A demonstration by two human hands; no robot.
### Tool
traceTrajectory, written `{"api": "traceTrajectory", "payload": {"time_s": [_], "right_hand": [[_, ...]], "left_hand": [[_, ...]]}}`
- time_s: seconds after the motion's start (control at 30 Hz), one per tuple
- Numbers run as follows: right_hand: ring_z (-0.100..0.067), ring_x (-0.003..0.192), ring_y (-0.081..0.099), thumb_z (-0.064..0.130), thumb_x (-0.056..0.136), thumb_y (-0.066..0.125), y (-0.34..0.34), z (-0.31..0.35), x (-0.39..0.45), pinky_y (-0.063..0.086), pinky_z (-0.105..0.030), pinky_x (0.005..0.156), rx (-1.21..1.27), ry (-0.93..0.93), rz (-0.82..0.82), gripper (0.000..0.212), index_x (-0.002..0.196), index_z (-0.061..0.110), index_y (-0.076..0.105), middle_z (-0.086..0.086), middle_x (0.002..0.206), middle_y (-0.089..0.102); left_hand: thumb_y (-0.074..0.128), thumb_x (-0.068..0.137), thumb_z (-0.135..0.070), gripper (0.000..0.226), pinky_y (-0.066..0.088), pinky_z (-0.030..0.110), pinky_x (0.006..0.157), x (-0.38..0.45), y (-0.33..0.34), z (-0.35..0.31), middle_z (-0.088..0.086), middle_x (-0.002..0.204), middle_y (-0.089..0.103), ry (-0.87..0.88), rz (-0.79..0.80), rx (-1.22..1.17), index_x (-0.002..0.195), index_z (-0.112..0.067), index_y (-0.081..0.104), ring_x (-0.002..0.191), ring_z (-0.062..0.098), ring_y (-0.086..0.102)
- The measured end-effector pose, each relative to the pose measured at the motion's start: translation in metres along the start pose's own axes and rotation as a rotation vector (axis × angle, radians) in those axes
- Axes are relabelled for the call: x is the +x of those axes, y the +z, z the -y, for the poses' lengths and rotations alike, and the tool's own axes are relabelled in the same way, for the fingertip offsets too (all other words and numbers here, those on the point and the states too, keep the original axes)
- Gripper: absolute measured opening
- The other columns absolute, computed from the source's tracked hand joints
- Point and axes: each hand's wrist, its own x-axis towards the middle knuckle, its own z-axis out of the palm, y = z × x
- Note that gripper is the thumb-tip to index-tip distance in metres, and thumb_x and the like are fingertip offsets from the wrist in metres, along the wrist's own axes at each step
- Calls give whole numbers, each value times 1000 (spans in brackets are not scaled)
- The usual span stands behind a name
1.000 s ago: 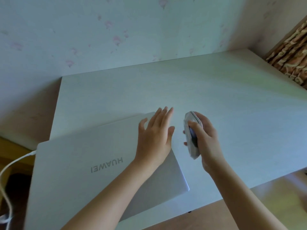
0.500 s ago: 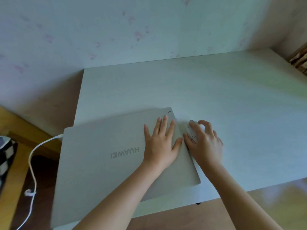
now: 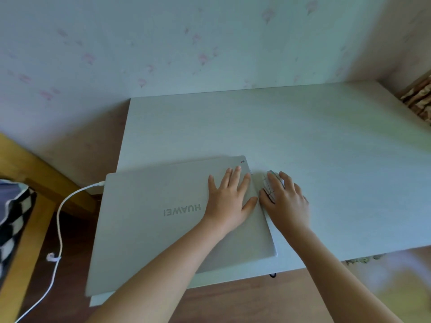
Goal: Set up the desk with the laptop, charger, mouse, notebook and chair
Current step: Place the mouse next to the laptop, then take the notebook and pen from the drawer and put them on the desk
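Two hands low, left hand (image 3: pixel 229 201) flat on laptop (image 3: pixel 149 220), right hand (image 3: pixel 285 201) cupping mouse (image 3: pixel 269 185)

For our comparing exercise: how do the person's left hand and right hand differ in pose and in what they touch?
The left hand lies flat with fingers spread; the right hand curls its fingers. The left hand rests on the closed laptop; the right hand covers the mouse on the desk. Both face palm down, side by side.

A pale wallpapered wall with faint pink motifs (image 3: pixel 163 54) rises behind. A black-and-white checked fabric item (image 3: pixel 14 220) lies on yellow wooden furniture (image 3: pixel 25 164) at the left. Brown patterned material (image 3: pixel 419 101) shows at the right edge, above brown wooden flooring (image 3: pixel 233 299).
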Motion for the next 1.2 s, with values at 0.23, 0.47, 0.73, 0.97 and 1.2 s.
{"api": "traceTrajectory", "payload": {"time_s": [0.23, 0.47, 0.73, 0.97, 1.2], "right_hand": [[-30, 114, 59, 38, 86, 53, -64, 7, -10, 48, -42, 93, -12, -131, -2, 41, 117, 15, 64, -6, 120, 66], [-22, 101, 66, 36, 82, 57, -178, 20, -42, 52, -35, 82, 8, -192, -76, 30, 104, 21, 69, 5, 104, 72], [-15, 110, 60, 33, 82, 68, -282, 38, -94, 49, -32, 85, 112, -52, -125, 35, 116, 26, 64, 10, 115, 67], [-9, 118, 52, 37, 83, 65, -325, 74, -138, 46, -31, 91, 166, 131, -236, 38, 120, 31, 60, 15, 124, 60], [-9, 119, 51, 39, 83, 65, -331, 100, -189, 45, -33, 94, 119, 337, -325, 40, 122, 33, 59, 16, 127, 58]], "left_hand": [[74, 75, -35, 39, 49, 39, 86, -22, -58, -10, 0, 110, 67, 34, -191, -25, 108, -16, 67, 103, 22, 64], [79, 71, -33, 35, 53, 32, 64, -60, -150, -44, -7, 103, 68, 117, -315, -89, 102, -21, 69, 86, 17, 68], [73, 78, -37, 34, 47, 30, 76, -108, -245, -82, -15, 110, 67, 220, -376, -230, 110, -29, 66, 97, 11, 64], [79, 73, -38, 37, 44, 23, 74, -129, -282, -79, -16, 103, 69, 366, -389, -296, 108, -30, 68, 89, 9, 66], [79, 74, -41, 41, 46, 26, 74, -130, -296, -92, -12, 103, 71, 600, -318, -317, 110, -26, 68, 90, 11, 67]]}}
